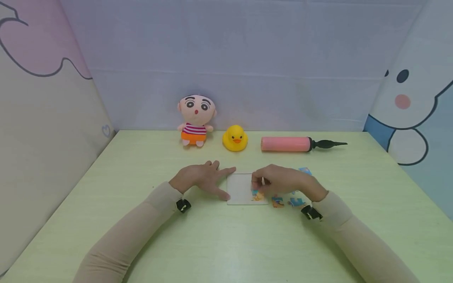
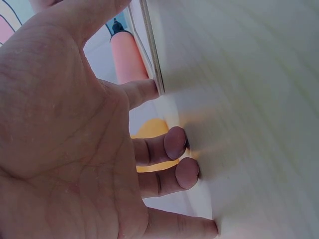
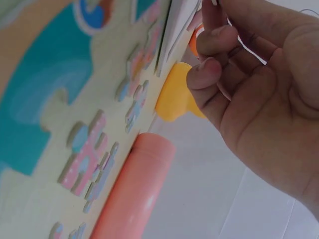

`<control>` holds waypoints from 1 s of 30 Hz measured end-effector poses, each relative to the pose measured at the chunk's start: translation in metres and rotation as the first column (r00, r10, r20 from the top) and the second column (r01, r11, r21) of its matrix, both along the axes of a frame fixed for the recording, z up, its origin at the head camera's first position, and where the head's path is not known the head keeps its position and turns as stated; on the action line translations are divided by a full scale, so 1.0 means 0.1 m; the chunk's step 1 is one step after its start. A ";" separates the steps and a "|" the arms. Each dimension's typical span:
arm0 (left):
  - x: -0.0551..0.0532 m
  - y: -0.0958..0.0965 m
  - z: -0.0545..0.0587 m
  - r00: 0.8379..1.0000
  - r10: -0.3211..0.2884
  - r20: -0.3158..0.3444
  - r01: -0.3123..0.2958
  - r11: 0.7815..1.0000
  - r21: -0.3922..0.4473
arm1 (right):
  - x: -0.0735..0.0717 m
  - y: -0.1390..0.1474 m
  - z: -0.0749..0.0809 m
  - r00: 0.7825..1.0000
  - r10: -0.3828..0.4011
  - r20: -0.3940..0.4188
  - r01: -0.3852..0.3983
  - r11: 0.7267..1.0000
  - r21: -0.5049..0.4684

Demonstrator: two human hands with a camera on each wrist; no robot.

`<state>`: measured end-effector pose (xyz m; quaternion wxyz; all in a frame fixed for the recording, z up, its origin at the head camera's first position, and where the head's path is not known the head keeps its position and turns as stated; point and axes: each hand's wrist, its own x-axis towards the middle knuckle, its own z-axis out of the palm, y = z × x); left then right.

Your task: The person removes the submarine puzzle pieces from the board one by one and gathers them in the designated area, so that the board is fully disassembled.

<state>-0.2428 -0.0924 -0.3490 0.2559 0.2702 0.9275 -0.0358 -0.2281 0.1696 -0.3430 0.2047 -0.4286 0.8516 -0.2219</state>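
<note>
A thin white puzzle board point(image 1: 238, 188) lies flat on the table, with a blue and orange jigsaw piece point(image 1: 260, 195) at its lower right corner. My left hand point(image 1: 209, 179) is spread at the board's left side, thumb and forefinger against its edge and the other fingertips down on the tabletop. Over the right half of the board, my right hand point(image 1: 279, 180) has curled fingers and pinches a jigsaw piece, mostly hidden behind the fingertips. Loose jigsaw pieces lie beside and under this hand, among them a pink dotted one point(image 3: 84, 162) and a teal one point(image 1: 296, 202).
Along the back of the table stand a plush doll point(image 1: 194, 120) and a yellow rubber duck point(image 1: 235, 138). To their right lies a pink hand pump point(image 1: 286, 144) with a black nozzle. Printed cloth walls enclose the table point(image 1: 226, 243) at the back and sides.
</note>
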 end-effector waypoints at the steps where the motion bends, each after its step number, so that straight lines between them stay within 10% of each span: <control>1: 0.00 0.00 0.00 1.000 0.001 0.001 -0.001 1.000 -0.001 | 0.00 0.00 0.01 1.000 -0.001 0.005 0.001 1.000 -0.002; 30: 0.02 0.00 0.00 1.000 0.011 0.011 -0.011 1.000 0.008 | 0.14 0.75 0.32 0.995 -0.098 0.007 0.097 0.993 0.070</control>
